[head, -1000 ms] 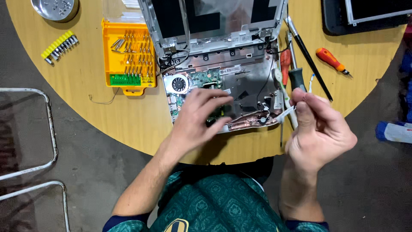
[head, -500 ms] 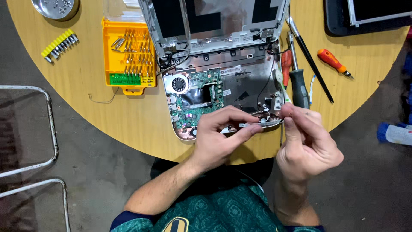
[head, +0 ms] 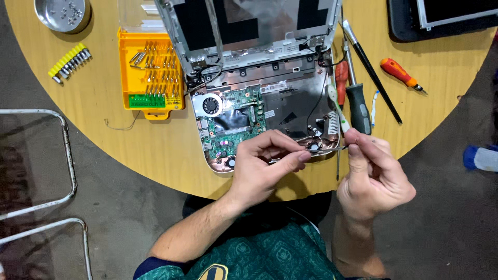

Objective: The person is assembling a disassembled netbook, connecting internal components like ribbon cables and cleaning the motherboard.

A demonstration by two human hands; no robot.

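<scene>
An opened laptop base [head: 290, 98] lies on the round wooden table [head: 155, 150], with its green circuit board [head: 236, 122] and fan [head: 210, 105] exposed. My left hand [head: 264, 168] pinches a thin dark strip [head: 324, 150] at the base's front right corner. My right hand [head: 371, 173] is just to the right of it, fingers closed on a slim white and green brush-like tool [head: 336, 103] that points up over the base. The strip's right end reaches my right fingertips. The lid [head: 249, 26] stands open behind.
A yellow bit case [head: 150, 72], a strip of bits [head: 70, 61] and a metal bowl [head: 62, 14] sit at left. Screwdrivers lie right of the laptop: black [head: 359, 108], red [head: 341, 78], orange [head: 397, 72]. A dark device [head: 441, 21] is top right, a metal frame [head: 52, 171] at left.
My left hand slid from the middle of the base to its front right corner and pinched the strip. My right hand moved in toward it with the tool.
</scene>
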